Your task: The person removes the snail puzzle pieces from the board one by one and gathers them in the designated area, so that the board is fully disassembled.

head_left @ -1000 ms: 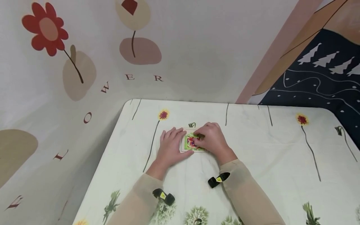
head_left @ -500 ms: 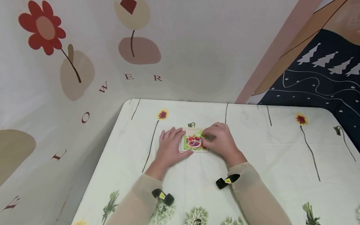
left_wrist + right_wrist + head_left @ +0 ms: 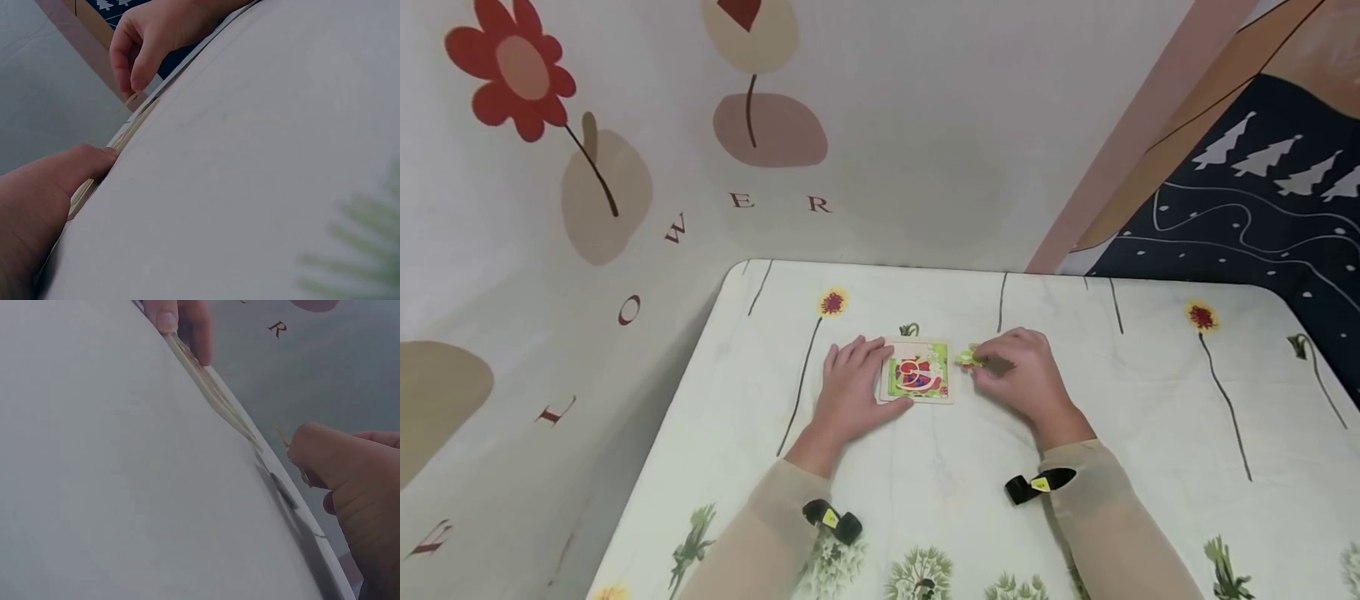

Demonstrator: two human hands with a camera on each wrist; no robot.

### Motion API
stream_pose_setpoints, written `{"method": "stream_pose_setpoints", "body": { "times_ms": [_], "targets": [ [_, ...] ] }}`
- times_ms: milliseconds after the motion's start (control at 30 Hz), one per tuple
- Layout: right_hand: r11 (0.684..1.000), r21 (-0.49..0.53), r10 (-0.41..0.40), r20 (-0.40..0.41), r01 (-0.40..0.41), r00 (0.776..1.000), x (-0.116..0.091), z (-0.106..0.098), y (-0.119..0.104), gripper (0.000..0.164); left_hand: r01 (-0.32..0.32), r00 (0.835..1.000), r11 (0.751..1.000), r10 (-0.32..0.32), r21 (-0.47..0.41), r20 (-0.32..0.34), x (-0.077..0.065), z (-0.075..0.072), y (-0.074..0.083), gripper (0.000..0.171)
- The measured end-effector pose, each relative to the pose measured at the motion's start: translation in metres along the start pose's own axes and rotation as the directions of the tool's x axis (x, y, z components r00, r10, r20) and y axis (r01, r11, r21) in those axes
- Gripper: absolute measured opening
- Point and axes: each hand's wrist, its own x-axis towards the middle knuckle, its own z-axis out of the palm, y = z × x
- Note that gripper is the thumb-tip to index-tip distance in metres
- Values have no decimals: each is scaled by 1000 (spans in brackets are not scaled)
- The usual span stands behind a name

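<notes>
A small square wooden puzzle board [image 3: 951, 377] with a pale rim lies on the table, printed in red, purple and green. My left hand [image 3: 854, 379] holds its left side, thumb along the near edge and fingers at the far left corner; the left wrist view shows this thumb [image 3: 94, 161] against the board's edge. Just right of the board, my right hand [image 3: 1028, 377] pinches a thin green puzzle piece [image 3: 967, 359] between thumb and fingers. In the right wrist view the piece shows as a thin edge, mostly hidden by the right hand [image 3: 344, 465].
A white cloth [image 3: 1120, 417] with printed flowers and stems covers the table [image 3: 1157, 467]. Behind it stands a pale wall hanging [image 3: 925, 167] with flower shapes and letters; a dark panel [image 3: 1240, 225] with white trees is at the right.
My right hand has moved right, off the board, carrying the green puzzle piece with it. More of the board's picture now shows. My left hand has stayed at the board's left side.
</notes>
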Motion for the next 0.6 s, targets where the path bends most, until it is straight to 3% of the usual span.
{"method": "stream_pose_setpoints", "body": {
  "times_ms": [433, 600],
  "targets": [
    [993, -17, 115, -38, -116, 993, -14, -27, 28, 19, -5, 1000, 1000, 5, -11, 2, 1, -1, 0, 90],
    [972, -23, 233, -15, -234, 972, -15, -26, 30, 22, 0, 1000, 1000, 0, -12, 7, 1, -1, 0, 90]
  ]
}}
